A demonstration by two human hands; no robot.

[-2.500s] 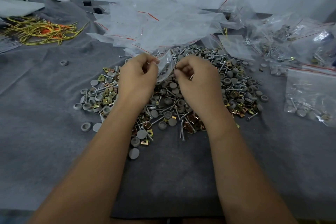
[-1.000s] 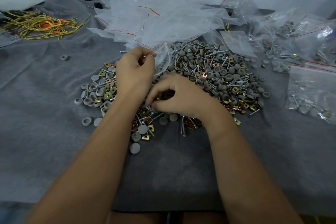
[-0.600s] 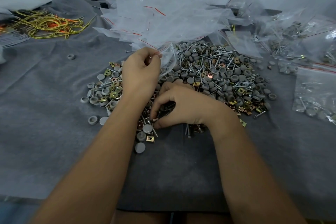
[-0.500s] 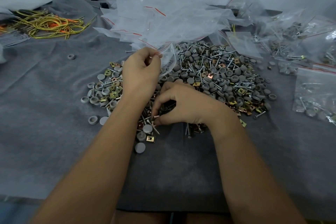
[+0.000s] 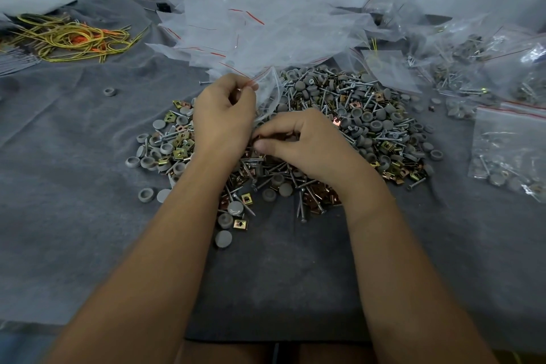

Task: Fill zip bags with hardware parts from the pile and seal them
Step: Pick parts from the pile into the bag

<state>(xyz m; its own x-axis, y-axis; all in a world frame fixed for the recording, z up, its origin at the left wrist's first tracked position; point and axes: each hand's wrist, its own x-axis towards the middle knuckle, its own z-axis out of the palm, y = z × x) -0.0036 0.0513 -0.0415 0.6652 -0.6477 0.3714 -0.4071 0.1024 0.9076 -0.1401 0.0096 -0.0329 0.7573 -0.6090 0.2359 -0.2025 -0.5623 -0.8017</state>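
Grey cloth-covered surface (image 5: pixel 88 216), pile (image 5: pixel 339 115) of screws, caps and clips at mid-surface. Left hand (image 5: pixel 223 115) pinching thin zip bag (image 5: pixel 267 89) by its red-striped mouth over pile. Right hand (image 5: pixel 310 145) fingers curled, pinching small parts. Bag likely limp, slippery; best gripped at rim.

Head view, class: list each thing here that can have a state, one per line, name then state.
Left hand: pinching the zip bag's rim.
Zip bag: held, mouth open, above the pile.
Right hand: fingers curled, pinching parts in the pile.
Hardware pile: loose on the grey cloth.
Filled bag: lying flat at right, parts inside.
Empty bags: heaped behind the pile.
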